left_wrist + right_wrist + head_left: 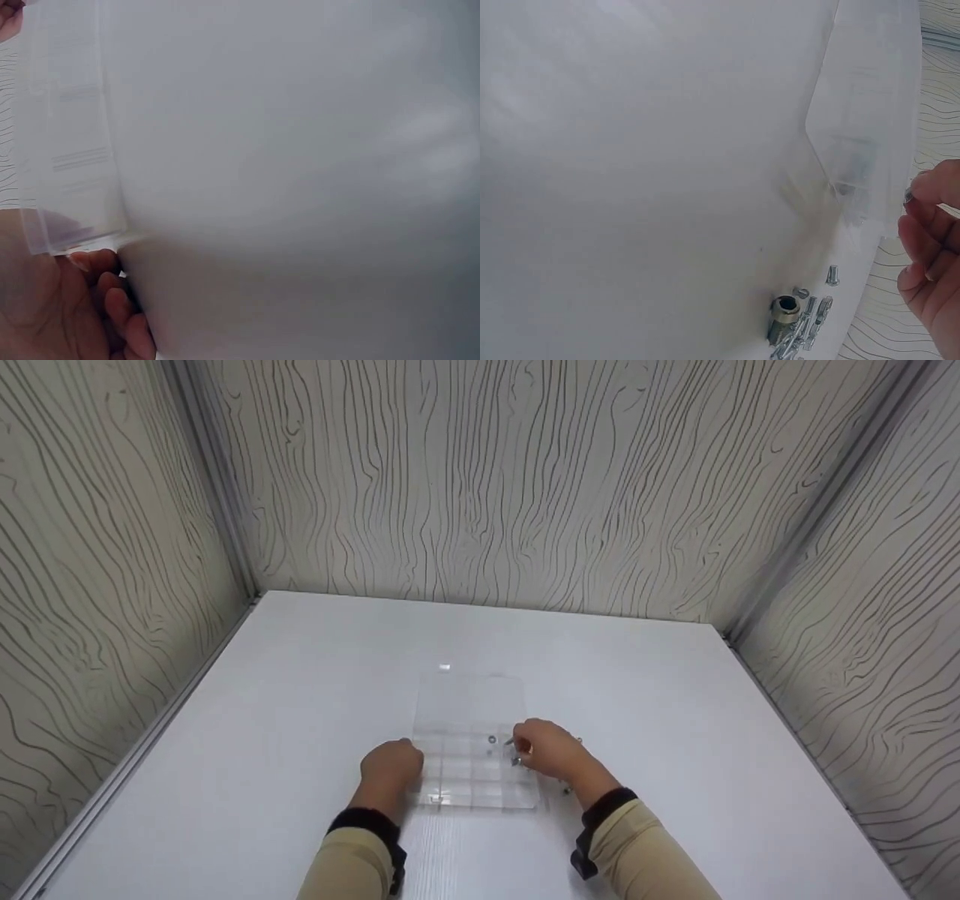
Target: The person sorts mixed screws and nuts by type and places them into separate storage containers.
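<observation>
Sleeves [345, 866] and black wrist straps [367, 819] come nearest. Loose screws [808, 321] and one thick metal fitting [784, 315] lie on the white worktop [660, 705], just right of a clear compartment box [487, 804]. The left hand [392, 769] grips the box's left side, fingers curled at its edge. Over the box's right part, the right hand [553, 748] has its grip pinching a small metal piece [909, 195]. A small ring [492, 739] sits near it inside the box. Beyond lies the open clear lid [469, 697], then a wood-grain patterned wall [465, 487].

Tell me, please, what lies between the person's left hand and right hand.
In the head view, the clear compartment box lies between the left hand and the right hand.
</observation>
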`<state>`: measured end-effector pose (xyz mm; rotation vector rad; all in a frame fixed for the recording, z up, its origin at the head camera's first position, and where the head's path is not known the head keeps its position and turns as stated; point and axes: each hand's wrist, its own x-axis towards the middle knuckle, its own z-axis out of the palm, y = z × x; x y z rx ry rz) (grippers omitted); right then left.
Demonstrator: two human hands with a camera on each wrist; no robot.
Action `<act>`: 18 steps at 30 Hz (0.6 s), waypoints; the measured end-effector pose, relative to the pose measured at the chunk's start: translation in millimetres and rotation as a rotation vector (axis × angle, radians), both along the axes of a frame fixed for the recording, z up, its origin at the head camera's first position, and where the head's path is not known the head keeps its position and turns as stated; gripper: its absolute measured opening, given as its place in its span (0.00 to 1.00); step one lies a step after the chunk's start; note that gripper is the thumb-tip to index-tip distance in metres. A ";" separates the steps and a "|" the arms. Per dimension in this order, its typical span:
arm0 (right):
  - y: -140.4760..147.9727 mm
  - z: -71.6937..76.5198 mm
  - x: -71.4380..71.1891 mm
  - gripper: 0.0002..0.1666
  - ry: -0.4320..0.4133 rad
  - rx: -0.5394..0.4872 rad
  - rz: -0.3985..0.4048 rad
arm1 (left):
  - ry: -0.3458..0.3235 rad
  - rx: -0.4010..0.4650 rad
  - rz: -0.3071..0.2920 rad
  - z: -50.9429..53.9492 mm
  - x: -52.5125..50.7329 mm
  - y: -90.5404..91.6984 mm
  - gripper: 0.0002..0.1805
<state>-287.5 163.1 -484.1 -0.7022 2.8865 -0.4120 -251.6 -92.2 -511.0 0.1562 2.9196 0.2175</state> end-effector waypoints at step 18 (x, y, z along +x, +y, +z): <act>11.0 1.5 -8.7 0.02 0.025 -0.128 0.010 | 0.018 -0.030 -0.022 -3.0 -0.4 -0.3 0.12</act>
